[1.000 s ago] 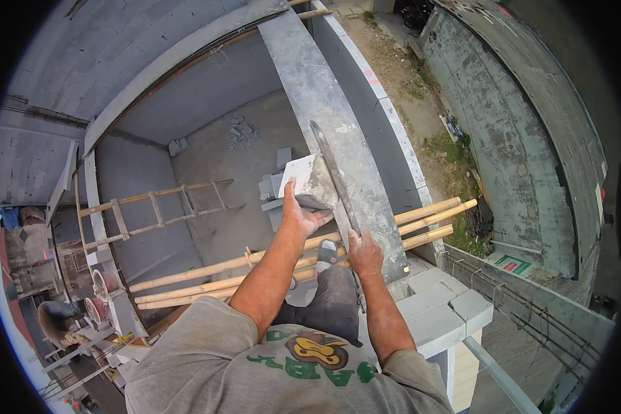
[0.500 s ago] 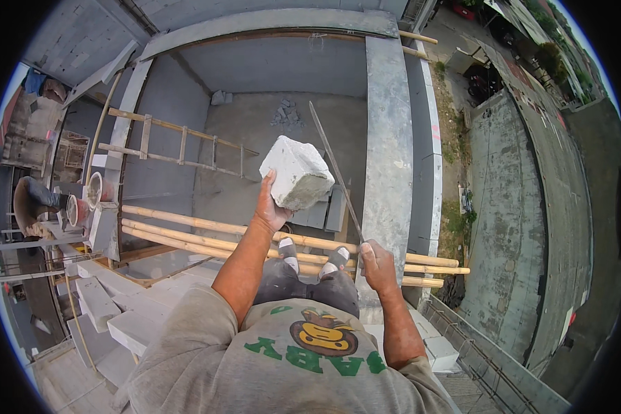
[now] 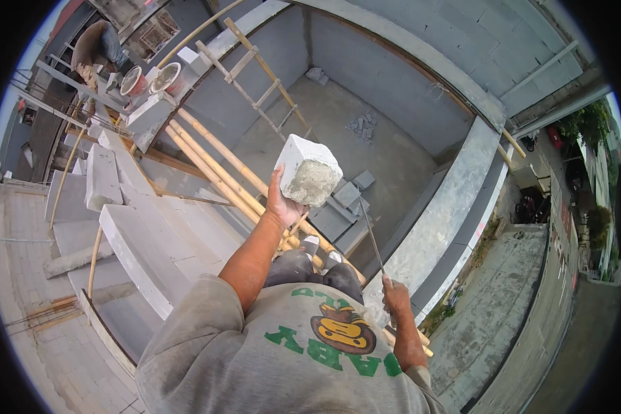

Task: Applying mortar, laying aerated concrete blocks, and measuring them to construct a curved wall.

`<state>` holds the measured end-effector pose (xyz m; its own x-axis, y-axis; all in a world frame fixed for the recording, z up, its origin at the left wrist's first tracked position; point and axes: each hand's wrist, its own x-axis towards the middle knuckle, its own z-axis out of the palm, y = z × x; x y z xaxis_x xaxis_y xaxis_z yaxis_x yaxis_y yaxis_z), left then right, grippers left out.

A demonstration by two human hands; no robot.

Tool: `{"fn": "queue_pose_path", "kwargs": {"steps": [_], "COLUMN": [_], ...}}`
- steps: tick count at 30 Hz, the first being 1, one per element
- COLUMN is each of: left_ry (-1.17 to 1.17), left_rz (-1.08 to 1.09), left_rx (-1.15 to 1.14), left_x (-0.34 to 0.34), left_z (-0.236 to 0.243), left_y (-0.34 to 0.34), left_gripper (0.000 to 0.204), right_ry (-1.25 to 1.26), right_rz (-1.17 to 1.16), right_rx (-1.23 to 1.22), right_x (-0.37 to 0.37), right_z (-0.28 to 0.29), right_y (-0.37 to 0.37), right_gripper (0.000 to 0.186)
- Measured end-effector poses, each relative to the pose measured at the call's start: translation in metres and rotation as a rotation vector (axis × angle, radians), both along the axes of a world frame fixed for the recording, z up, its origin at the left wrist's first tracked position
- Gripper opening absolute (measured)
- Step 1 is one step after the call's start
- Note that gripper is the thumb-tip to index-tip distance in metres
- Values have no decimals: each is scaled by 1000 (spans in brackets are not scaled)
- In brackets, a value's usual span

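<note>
A pale, roughly cut lightweight concrete block (image 3: 314,169) is raised in front of me. My left hand (image 3: 281,201) grips it from its left and underside, fingers partly hidden behind it. Lower on the right, my right hand (image 3: 395,297) is closed around the lower end of a long, thin metal blade (image 3: 372,234). The blade points up and away and stays apart from the block. Its exact kind of tool cannot be told, as the fist covers the grip.
Bamboo poles (image 3: 217,164) lie by my feet above a deep walled room with a bamboo ladder (image 3: 259,83). Loose blocks (image 3: 334,214) and rubble (image 3: 361,130) rest below. More blocks (image 3: 103,176) lie left. Two buckets (image 3: 164,77) stand near a bent-over person (image 3: 102,52). A wall top (image 3: 441,221) runs right.
My view has turned left, so the surroundings appear swung clockwise. The block now shows its rough grey face more. The blade has dropped lower and looks shorter; both holds are kept.
</note>
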<state>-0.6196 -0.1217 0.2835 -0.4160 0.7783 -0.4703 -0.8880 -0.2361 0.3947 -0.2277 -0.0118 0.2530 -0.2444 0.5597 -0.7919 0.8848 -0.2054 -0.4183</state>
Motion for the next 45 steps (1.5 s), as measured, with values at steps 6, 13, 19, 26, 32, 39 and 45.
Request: {"fn": "queue_pose_path", "kwargs": {"steps": [6,13,19,26,32,39,45], "left_ry": [75,707,730,592,556,601,654], "left_rz": [358,441,478,317,310,281,282], "left_rx": [-121,-378,-419,-372,-289,-383,-214], "left_x": [20,58,61,17,-19,-53,-37], "left_z": [-6,22,36,29,31,48,69], "left_y": [-93,-163,-181,-208,-213,-222,-215], "left_gripper": [74,119,120,110,108,107,112], "right_ry": [-156,-301,-186,586,803,748,470], "right_rz": [353,595,539,867,1234,1483,1395], "right_rx": [14,0,58,272,385,532,570], "right_x": [46,28,-51,-199,-328,-384,-380], "right_z": [-72,-79,-47,58,143,151,90], "right_y": [20,86,99,67,18,2,57], "right_gripper": [63,65,61,57,60,61,66]}}
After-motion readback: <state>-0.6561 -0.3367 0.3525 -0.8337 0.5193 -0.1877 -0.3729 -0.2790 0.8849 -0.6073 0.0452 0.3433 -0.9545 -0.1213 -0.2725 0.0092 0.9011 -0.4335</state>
